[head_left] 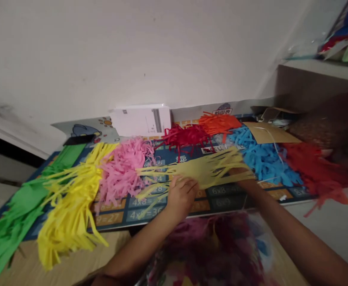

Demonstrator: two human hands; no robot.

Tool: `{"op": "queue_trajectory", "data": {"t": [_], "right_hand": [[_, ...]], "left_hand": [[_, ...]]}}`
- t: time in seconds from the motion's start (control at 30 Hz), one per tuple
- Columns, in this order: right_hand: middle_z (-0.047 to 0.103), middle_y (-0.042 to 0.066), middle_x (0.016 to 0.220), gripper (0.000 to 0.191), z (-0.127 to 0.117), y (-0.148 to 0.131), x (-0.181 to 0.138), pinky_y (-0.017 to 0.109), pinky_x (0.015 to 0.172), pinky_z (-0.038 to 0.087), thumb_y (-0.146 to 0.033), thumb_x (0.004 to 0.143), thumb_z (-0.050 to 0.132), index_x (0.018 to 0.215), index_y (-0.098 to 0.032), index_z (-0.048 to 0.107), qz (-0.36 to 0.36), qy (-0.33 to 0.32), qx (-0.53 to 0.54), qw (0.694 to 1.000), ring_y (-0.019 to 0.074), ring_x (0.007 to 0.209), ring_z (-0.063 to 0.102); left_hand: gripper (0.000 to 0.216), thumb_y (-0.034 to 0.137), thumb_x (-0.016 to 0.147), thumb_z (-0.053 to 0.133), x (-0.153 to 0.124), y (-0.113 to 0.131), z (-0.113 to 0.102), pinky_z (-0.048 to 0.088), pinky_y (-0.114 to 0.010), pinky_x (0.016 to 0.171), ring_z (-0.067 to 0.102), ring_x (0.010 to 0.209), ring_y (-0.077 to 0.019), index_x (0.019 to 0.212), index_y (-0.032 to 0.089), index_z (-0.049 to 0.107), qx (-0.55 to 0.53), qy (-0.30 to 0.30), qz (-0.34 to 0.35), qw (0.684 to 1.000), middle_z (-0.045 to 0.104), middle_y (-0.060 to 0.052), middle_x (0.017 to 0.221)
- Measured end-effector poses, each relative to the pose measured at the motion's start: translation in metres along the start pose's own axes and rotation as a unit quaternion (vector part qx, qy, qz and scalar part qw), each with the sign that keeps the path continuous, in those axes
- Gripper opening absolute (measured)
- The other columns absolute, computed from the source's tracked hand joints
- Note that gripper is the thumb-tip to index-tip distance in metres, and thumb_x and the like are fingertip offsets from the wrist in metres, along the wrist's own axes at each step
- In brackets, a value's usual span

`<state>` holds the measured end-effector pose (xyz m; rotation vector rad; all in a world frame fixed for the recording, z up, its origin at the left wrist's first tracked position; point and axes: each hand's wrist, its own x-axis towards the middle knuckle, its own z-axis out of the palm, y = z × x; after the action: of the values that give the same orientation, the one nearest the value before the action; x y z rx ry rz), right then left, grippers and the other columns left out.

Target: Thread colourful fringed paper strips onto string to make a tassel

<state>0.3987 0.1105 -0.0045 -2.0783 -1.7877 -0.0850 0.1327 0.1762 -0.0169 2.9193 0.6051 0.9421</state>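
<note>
A sheet of pale yellow tissue paper (200, 171), cut into fringe at both ends, lies stretched across the middle of the printed mat. My left hand (183, 194) is closed on its lower left part, fingers curled over the paper. My right hand (242, 174) is at the right-hand fringe, with the strips covering its fingers, so their pose is hidden. Left of the sheet is a pink fringed tissue bundle (126, 165). Dark red fringe (187, 137) lies just behind it, and blue fringe (263, 159) sits beside my right hand.
Bright yellow fringe (72, 210) and green fringe (21, 210) hang over the mat's left front edge. Orange fringe (220, 123) and a white box (140, 121) stand by the wall. Red fringe (317, 167) lies at right. A clear bag of colourful material (212, 246) is below my arms.
</note>
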Motion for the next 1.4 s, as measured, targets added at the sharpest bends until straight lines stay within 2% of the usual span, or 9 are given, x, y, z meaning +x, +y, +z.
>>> {"op": "queue_trajectory", "data": {"t": [0.13, 0.2, 0.23, 0.33, 0.37, 0.43, 0.67, 0.87, 1.4], "right_hand": [[0.066, 0.028, 0.119, 0.063, -0.041, 0.051, -0.041, 0.057, 0.077, 0.052, -0.042, 0.103, 0.009, 0.153, -0.018, 0.041, 0.120, 0.120, -0.002, 0.985, 0.0384, 0.100, 0.069], [0.060, 0.025, 0.134, 0.059, -0.044, 0.041, -0.060, 0.065, 0.088, 0.045, -0.045, 0.101, 0.021, 0.156, -0.027, 0.035, 0.206, 0.295, -0.014, 0.933, 0.0439, 0.119, 0.060], [0.057, 0.021, 0.140, 0.059, -0.039, 0.027, -0.068, 0.066, 0.095, 0.041, -0.045, 0.100, 0.033, 0.157, -0.029, 0.033, 0.179, 0.296, -0.015, 0.938, 0.0433, 0.127, 0.054], [0.063, 0.014, 0.135, 0.051, -0.006, -0.027, -0.075, 0.059, 0.107, 0.038, -0.037, 0.094, 0.051, 0.144, -0.025, 0.051, -0.083, 0.035, 0.006, 0.996, 0.0358, 0.124, 0.058], [0.061, 0.013, 0.138, 0.048, 0.005, -0.042, -0.072, 0.056, 0.111, 0.035, -0.032, 0.094, 0.052, 0.141, -0.022, 0.054, -0.128, -0.044, 0.011, 0.991, 0.0319, 0.127, 0.057], [0.068, 0.011, 0.129, 0.040, 0.023, -0.057, -0.061, 0.048, 0.109, 0.038, -0.021, 0.093, 0.048, 0.131, -0.019, 0.061, -0.133, -0.095, 0.032, 0.986, 0.0257, 0.118, 0.063], [0.077, 0.006, 0.094, 0.031, 0.015, -0.023, -0.018, 0.035, 0.079, 0.047, -0.033, 0.098, 0.045, 0.095, -0.021, 0.073, -0.018, -0.144, 0.138, 0.980, 0.0235, 0.088, 0.070], [0.075, 0.004, 0.084, 0.027, 0.014, -0.034, 0.030, 0.028, 0.059, 0.034, -0.037, 0.092, 0.054, 0.086, -0.021, 0.074, 0.051, -0.216, 0.038, 0.974, 0.0209, 0.077, 0.066], [0.071, 0.003, 0.075, 0.027, 0.031, -0.024, 0.029, 0.030, 0.059, 0.034, -0.042, 0.086, 0.059, 0.070, -0.023, 0.068, 0.064, -0.167, 0.074, 0.981, 0.0199, 0.069, 0.062]], "left_hand": [[0.014, 0.016, 0.094, 0.059, 0.003, 0.008, 0.018, 0.050, -0.039, 0.099, 0.069, 0.104, -0.0187, 0.099, 0.020, 0.071, -0.003, -0.118, 0.019, 0.993, 0.077, -0.005, 0.107], [0.012, 0.015, 0.092, 0.061, 0.005, 0.011, 0.019, 0.051, -0.039, 0.098, 0.068, 0.104, -0.0202, 0.099, 0.018, 0.071, -0.002, -0.151, 0.024, 0.988, 0.076, -0.007, 0.107], [0.012, 0.015, 0.092, 0.061, 0.007, 0.012, 0.018, 0.051, -0.039, 0.098, 0.068, 0.104, -0.0207, 0.099, 0.017, 0.071, -0.004, -0.164, 0.024, 0.986, 0.076, -0.008, 0.107], [0.014, 0.016, 0.093, 0.059, 0.012, 0.018, 0.011, 0.050, -0.040, 0.100, 0.068, 0.107, -0.0216, 0.103, 0.017, 0.069, -0.010, -0.190, 0.020, 0.982, 0.075, -0.010, 0.111], [0.016, 0.017, 0.093, 0.058, 0.013, 0.019, 0.008, 0.050, -0.041, 0.102, 0.067, 0.107, -0.0221, 0.106, 0.017, 0.068, -0.009, -0.197, 0.015, 0.980, 0.074, -0.010, 0.111], [0.018, 0.017, 0.094, 0.056, 0.011, 0.016, 0.004, 0.051, -0.041, 0.100, 0.068, 0.106, -0.0228, 0.110, 0.017, 0.066, -0.006, -0.209, 0.004, 0.978, 0.074, -0.011, 0.112], [0.021, 0.018, 0.094, 0.053, 0.001, -0.031, -0.012, 0.053, -0.035, 0.089, 0.071, 0.092, -0.0209, 0.108, 0.019, 0.068, -0.076, -0.179, -0.116, 0.974, 0.077, -0.007, 0.099], [0.020, 0.027, 0.094, 0.054, 0.041, -0.052, -0.013, 0.050, -0.031, 0.075, 0.073, 0.081, -0.0215, 0.096, 0.022, 0.073, -0.048, -0.261, -0.260, 0.928, 0.078, -0.004, 0.088], [0.027, 0.033, 0.098, 0.045, 0.049, -0.054, 0.004, 0.048, -0.039, 0.080, 0.072, 0.075, -0.0251, 0.101, 0.018, 0.068, 0.037, -0.314, -0.223, 0.922, 0.076, -0.007, 0.079]]}}
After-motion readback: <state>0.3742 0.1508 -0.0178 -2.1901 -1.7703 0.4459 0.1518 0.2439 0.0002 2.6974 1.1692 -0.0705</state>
